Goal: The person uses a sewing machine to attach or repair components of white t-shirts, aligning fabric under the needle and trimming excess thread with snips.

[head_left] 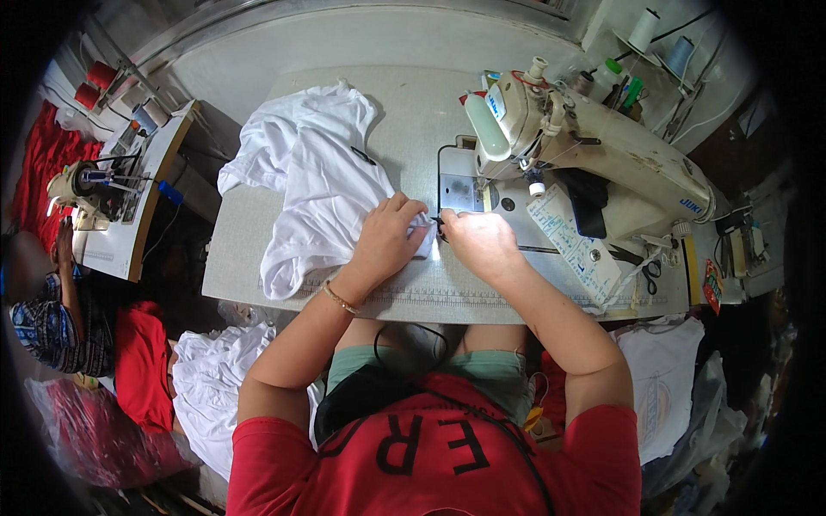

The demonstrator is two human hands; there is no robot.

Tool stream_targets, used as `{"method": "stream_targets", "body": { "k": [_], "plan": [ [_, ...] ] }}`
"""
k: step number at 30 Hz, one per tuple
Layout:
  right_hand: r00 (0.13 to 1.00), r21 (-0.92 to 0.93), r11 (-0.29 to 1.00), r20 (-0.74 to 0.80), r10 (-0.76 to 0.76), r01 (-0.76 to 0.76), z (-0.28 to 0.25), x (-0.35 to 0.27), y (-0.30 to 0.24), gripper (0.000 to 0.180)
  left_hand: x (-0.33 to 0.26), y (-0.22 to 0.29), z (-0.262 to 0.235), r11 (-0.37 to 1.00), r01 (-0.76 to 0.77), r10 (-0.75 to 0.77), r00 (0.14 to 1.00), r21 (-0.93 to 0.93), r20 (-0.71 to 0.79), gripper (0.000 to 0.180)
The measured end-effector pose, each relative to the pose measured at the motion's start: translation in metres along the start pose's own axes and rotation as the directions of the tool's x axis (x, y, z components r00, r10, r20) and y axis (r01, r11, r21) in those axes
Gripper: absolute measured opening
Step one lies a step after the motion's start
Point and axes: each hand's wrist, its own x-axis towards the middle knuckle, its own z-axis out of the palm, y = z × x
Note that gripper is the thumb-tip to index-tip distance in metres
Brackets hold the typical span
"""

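A white garment (pixel 314 189) lies spread and wrinkled on the left half of the sewing table (pixel 404 112), with a small black patch on its upper side. My left hand (pixel 391 230) is closed on the garment's right edge, fingers bent over the cloth. Just right of it, my right hand (pixel 482 245) is pinched shut at the same edge. A small dark thing (pixel 438 227) shows at its fingertips; its kind is too small to make out. Beyond my right hand stands a sewing machine (pixel 594 138), its needle area left of a small white knob.
A dark phone (pixel 588 206), a written paper strip (pixel 572 241) and black-handled scissors (pixel 651 275) lie on the table's right. Thread cones (pixel 644 31) stand at the back right. At left, a person's arm (pixel 67 275) is near another sewing machine (pixel 77 189). White cloth (pixel 219 387) hangs below the table.
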Motion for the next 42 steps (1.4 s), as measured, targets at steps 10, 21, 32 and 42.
{"method": "stream_targets", "body": {
  "k": [10, 21, 32, 42],
  "plan": [
    [0.951, 0.379, 0.895, -0.099, 0.293, -0.237, -0.010, -0.056, 0.039, 0.027, 0.000, 0.024, -0.012, 0.959, -0.255, 0.247, 0.966, 0.124, 0.079, 0.020],
    [0.984, 0.681, 0.718, 0.023, 0.178, -0.146, 0.000, -0.065, 0.022, 0.032, -0.020, 0.026, 0.015, 0.986, 0.047, -0.042, 0.999, -0.162, 0.031, 0.009],
    [0.989, 0.539, 0.831, 0.029, 0.146, -0.138, -0.002, -0.042, -0.021, 0.029, -0.026, 0.025, 0.004, 0.908, 0.137, -0.135, 0.990, -0.396, 0.032, 0.011],
    [0.984, 0.456, 0.877, -0.014, 0.178, -0.152, -0.003, -0.048, -0.016, 0.027, -0.028, 0.031, 0.002, 0.961, -0.068, 0.070, 0.998, -0.268, -0.003, 0.010]
  ]
}}
